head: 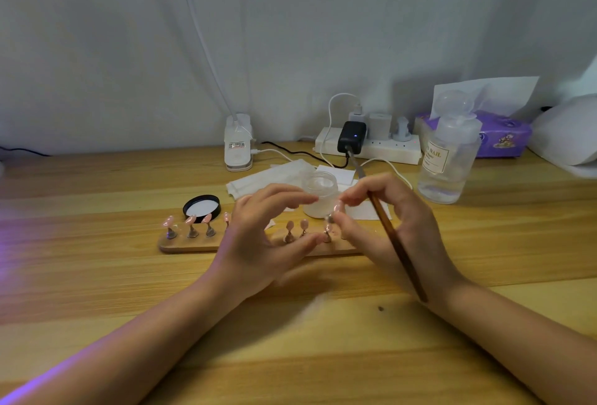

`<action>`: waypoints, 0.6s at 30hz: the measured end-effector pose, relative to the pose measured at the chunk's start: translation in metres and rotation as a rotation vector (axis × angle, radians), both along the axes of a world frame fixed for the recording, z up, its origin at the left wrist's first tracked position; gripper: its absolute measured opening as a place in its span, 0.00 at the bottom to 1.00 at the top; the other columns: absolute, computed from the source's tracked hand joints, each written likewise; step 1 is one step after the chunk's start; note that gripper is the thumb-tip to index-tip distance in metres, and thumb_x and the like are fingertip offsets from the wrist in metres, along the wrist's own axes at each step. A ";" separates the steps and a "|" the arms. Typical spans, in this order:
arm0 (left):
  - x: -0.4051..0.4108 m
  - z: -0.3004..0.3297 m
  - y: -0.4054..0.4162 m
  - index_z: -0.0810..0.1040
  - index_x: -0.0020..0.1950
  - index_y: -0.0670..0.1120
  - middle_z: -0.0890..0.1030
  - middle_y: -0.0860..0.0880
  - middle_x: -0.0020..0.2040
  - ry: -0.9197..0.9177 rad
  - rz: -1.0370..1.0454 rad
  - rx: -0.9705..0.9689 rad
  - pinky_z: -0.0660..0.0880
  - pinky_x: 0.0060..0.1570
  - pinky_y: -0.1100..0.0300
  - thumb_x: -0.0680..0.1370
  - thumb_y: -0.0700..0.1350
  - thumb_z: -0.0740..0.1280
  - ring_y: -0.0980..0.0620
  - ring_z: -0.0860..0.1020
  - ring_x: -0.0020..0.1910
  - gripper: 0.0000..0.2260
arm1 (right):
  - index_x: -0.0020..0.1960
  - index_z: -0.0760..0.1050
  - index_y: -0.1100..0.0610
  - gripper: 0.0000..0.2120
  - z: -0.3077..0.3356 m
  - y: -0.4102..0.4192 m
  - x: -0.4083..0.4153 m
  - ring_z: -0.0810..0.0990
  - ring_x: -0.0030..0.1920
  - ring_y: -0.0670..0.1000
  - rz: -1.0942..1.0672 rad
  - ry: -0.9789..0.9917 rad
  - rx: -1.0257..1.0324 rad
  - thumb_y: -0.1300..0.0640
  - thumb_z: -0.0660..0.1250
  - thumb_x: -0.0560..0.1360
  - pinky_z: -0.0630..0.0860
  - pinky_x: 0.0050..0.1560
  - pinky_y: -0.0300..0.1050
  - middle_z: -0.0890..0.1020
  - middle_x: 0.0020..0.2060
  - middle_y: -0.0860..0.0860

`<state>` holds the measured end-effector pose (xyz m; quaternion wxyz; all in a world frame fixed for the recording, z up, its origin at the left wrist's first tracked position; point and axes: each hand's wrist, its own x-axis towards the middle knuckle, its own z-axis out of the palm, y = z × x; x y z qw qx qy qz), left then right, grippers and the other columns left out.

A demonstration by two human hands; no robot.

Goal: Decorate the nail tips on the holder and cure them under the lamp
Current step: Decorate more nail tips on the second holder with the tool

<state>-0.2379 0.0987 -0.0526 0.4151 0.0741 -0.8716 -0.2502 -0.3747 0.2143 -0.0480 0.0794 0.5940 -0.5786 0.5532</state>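
A wooden holder [190, 247] lies across the table's middle with several pink nail tips [190, 220] on small metal stands. My left hand [258, 240] hovers over its middle, fingers spread and relaxed, thumb tip resting by the base of one stand [327, 236]. My right hand [387, 227] holds a brown-handled brush [395, 243] between thumb and palm while its fingertips pinch a pink nail tip [337, 207] just above that stand. Part of the holder is hidden by both hands.
Behind the hands stand a small open glass jar [321, 185], its black lid [202, 207], white wipes [268, 178] and a clear liquid bottle [447, 159]. Further back are a white clip lamp base [238, 143], a power strip [381, 146] and purple tissues [504, 136]. Purple light glows at left.
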 end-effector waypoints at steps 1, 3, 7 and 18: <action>0.000 0.000 0.000 0.73 0.58 0.53 0.76 0.59 0.54 -0.030 0.023 -0.005 0.72 0.53 0.43 0.66 0.55 0.72 0.60 0.75 0.52 0.22 | 0.45 0.72 0.52 0.10 0.002 0.002 -0.005 0.76 0.44 0.39 -0.006 -0.033 0.010 0.58 0.72 0.68 0.72 0.46 0.30 0.78 0.40 0.43; 0.001 -0.002 -0.001 0.68 0.61 0.56 0.72 0.64 0.55 -0.107 0.067 -0.021 0.68 0.59 0.52 0.65 0.57 0.73 0.64 0.72 0.52 0.28 | 0.45 0.72 0.51 0.10 0.007 0.006 -0.015 0.77 0.45 0.40 -0.031 -0.056 0.065 0.59 0.72 0.68 0.73 0.48 0.35 0.79 0.41 0.45; 0.001 -0.003 0.000 0.62 0.65 0.59 0.69 0.68 0.54 -0.244 0.134 -0.060 0.54 0.58 0.75 0.63 0.65 0.64 0.75 0.66 0.52 0.32 | 0.43 0.72 0.49 0.13 0.010 0.011 -0.030 0.76 0.46 0.38 -0.063 0.053 0.218 0.61 0.74 0.67 0.72 0.54 0.45 0.78 0.39 0.41; -0.001 -0.008 -0.003 0.61 0.70 0.59 0.73 0.64 0.57 -0.387 0.306 -0.225 0.46 0.57 0.65 0.67 0.66 0.64 0.61 0.67 0.62 0.34 | 0.44 0.74 0.51 0.10 0.003 0.013 -0.043 0.77 0.46 0.41 -0.019 0.107 0.345 0.59 0.73 0.66 0.73 0.48 0.37 0.78 0.41 0.42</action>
